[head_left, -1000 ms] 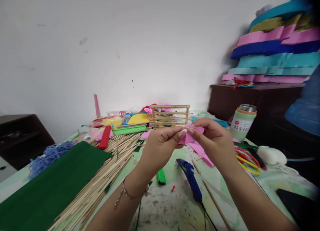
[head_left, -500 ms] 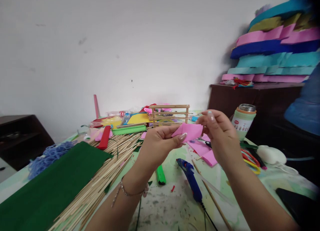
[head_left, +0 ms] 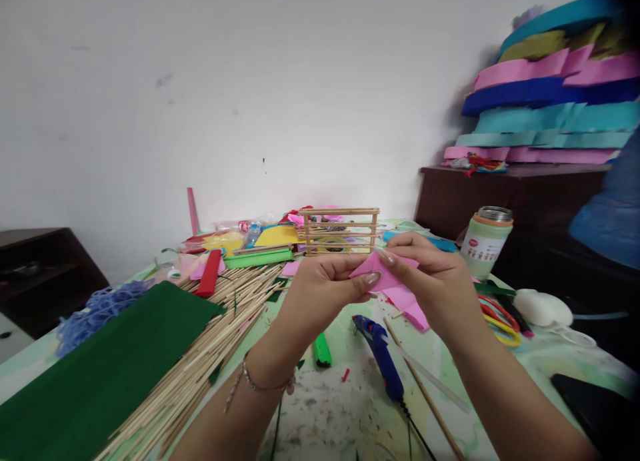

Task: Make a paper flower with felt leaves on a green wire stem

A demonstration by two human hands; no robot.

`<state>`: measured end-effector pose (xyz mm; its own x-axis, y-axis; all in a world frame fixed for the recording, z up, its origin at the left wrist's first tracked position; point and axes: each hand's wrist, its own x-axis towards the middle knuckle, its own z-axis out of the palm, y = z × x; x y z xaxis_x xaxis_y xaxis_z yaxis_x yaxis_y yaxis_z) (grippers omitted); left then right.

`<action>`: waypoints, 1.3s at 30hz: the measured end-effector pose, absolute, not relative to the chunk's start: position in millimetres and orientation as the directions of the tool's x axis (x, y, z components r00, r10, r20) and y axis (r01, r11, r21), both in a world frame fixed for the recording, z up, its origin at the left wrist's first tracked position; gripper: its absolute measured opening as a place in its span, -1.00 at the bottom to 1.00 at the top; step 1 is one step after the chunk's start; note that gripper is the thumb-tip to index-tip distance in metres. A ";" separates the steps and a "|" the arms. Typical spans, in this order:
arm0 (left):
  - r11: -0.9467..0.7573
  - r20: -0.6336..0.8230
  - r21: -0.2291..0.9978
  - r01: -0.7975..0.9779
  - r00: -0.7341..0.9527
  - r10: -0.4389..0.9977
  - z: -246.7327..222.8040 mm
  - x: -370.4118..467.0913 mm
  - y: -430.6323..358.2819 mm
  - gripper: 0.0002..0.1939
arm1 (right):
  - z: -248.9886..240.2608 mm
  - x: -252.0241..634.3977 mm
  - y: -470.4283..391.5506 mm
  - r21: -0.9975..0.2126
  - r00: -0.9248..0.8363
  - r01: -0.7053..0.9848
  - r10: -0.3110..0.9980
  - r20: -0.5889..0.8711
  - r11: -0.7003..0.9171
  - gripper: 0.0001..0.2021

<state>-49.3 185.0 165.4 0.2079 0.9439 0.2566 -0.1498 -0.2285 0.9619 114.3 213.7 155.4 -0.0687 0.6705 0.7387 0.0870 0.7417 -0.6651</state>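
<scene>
Both hands meet over the middle of the table around a folded piece of pink paper. My left hand pinches its left side between thumb and fingers. My right hand is closed on the right part, its thumb pressed along the upper edge; its fingertips are partly hidden. Behind and below lies another pink paper piece, partly covered by my right hand. A blue glue gun rests on the table under my hands. A small wooden stick frame stands just beyond them.
Many thin wooden sticks and a dark green sheet cover the left side, with blue yarn behind. A green flask, scissors and a white object stand or lie right. A dark phone-like slab lies near right.
My right hand has moved left and closed onto the pink paper, where before its fingers were at the paper's right edge. My left hand keeps its pinch.
</scene>
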 end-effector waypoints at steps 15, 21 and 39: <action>-0.187 0.216 0.972 -0.142 0.236 0.947 165.9 -50.0 188.6 -0.64 | 153.4 110.6 213.9 -0.746 -0.047 0.050 0.748 0.663 0.664 -0.90; -0.154 0.178 0.981 -0.116 0.238 0.955 164.4 -47.2 185.9 -0.64 | 150.9 108.5 215.7 -0.786 -0.108 -0.054 0.779 0.618 0.616 -0.96; -0.166 0.139 0.984 0.065 0.304 0.942 157.9 -40.2 191.7 -0.87 | 148.1 107.7 213.6 -0.792 0.076 -0.045 0.793 0.605 0.608 -0.86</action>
<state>-40.2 191.7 157.9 0.3042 0.9424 0.1387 0.0651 -0.1659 0.9840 107.7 213.6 148.1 0.0755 0.7929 0.6046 -0.0450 0.6085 -0.7923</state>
